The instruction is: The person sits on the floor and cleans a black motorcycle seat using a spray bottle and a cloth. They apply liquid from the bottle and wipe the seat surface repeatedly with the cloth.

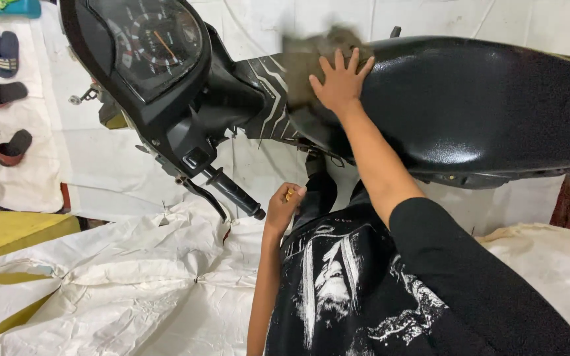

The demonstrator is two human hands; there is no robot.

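Observation:
A black motorbike stands in front of me with its long black seat (483,99) at the right and its instrument panel (150,43) at the upper left. My right hand (339,80) lies flat with spread fingers on a grey-brown rag (308,56), pressing it on the front end of the seat. The rag is blurred. Lower down, my left hand (284,207) is closed on a small yellowish object (289,194) near the end of the black handlebar grip (235,192); what that object is I cannot tell.
Crumpled white sacking (140,283) covers the floor and the back wall. Several sandals (1,79) lie at the far left. A yellow slab (8,231) shows at the lower left. A brake lever (202,194) juts out under the handlebar.

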